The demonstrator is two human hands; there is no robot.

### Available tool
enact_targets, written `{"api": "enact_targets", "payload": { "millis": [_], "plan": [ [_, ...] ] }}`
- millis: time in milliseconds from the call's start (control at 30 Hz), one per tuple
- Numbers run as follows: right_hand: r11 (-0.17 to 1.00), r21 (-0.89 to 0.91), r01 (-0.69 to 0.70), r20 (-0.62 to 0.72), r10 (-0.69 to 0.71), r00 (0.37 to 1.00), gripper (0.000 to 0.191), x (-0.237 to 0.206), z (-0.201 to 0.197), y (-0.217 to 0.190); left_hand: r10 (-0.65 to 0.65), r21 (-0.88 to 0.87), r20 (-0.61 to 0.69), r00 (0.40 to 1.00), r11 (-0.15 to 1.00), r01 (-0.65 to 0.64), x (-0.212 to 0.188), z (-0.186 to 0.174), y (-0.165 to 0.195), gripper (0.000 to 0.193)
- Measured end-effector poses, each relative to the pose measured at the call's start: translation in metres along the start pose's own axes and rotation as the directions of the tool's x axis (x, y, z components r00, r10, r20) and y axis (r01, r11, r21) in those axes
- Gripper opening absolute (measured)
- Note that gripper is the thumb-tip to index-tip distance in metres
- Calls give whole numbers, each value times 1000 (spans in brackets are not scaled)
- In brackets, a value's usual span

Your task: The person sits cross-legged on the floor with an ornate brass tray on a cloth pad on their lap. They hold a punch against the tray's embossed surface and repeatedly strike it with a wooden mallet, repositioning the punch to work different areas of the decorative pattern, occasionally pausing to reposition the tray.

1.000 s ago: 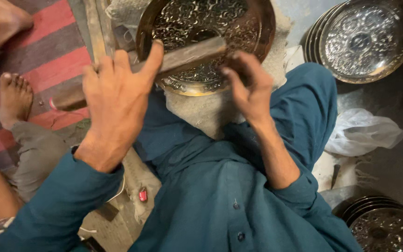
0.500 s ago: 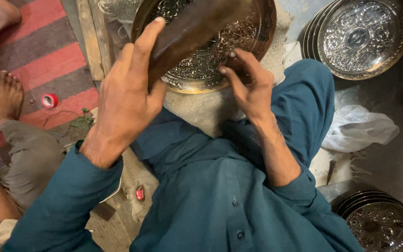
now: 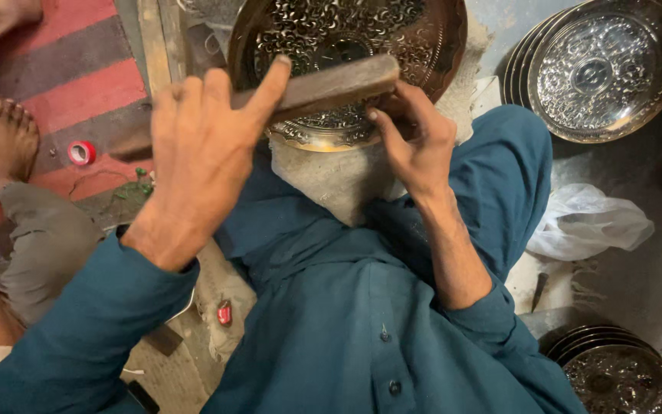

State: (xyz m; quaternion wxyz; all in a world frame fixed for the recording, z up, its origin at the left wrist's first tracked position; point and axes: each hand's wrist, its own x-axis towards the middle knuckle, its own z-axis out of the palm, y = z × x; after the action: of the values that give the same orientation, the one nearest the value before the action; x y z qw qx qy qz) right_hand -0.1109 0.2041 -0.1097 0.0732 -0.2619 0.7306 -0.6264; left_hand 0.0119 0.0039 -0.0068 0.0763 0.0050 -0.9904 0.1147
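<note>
— Floor workshop, cramped: striped red mat [image 3: 63,84] at our left, grey concrete at our right. Largest first?

— Our own lap, teal clothing, with a burlap pad [image 3: 331,180] over the knees. On the pad sits the brass tray [image 3: 346,46], its embossed face toward us and its near rim resting on the burlap.

— Other trays?

— One silver stack [image 3: 599,65] upper right, well apart. A darker stack [image 3: 614,376] lower right by our hip. A white plastic bag [image 3: 588,222] lies between them.

— Anyone else?

— Another person's bare foot [image 3: 5,142] on the mat and a grey trouser leg below it. Theirs, not ours.

— Hands.

— Left hand [image 3: 201,153] wrapped round a wooden block [image 3: 323,84], forefinger stretched along its top, block held level across the tray's lower face. Right hand [image 3: 415,142] curled at the block's far end near the tray rim, fingertips bunched. Whether it pinches a small tool there, we cannot tell; the block hides it.

— Small items?

— Red tape roll [image 3: 80,152] on the mat. A little red object [image 3: 224,313] by our left knee.

— Risks, as we judge them?

— The right fingers sit just under the block's end, so a blow landing off line could catch them. The tray only leans on soft burlap, so it could skid or tip and the mark would fall off the pattern. The neighbour's foot is near our left elbow; a wide swing could clip it.
</note>
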Motion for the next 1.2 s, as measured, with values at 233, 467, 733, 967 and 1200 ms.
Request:
{"api": "enact_targets", "payload": {
  "millis": [233,467,733,967,1200],
  "plan": [
    [999,-38,11,-3,-12,1000,38,-1,0,2,-32,-170,-21,999,985,28,1,2,1,79],
    [994,-86,60,-15,-61,998,38,0,-1,4,-74,-333,-35,997,941,58,3,1,1,75],
    [998,-61,28,-3,-28,1000,36,-2,-1,6,-65,-280,-38,997,959,51,2,0,4,77],
    [996,-78,34,17,-32,999,37,-2,-2,7,-39,-105,-46,998,994,34,0,4,0,76],
    [993,-99,57,-8,-58,998,38,-4,1,5,-88,13,4,996,996,88,-7,8,4,87]
  ]
}}
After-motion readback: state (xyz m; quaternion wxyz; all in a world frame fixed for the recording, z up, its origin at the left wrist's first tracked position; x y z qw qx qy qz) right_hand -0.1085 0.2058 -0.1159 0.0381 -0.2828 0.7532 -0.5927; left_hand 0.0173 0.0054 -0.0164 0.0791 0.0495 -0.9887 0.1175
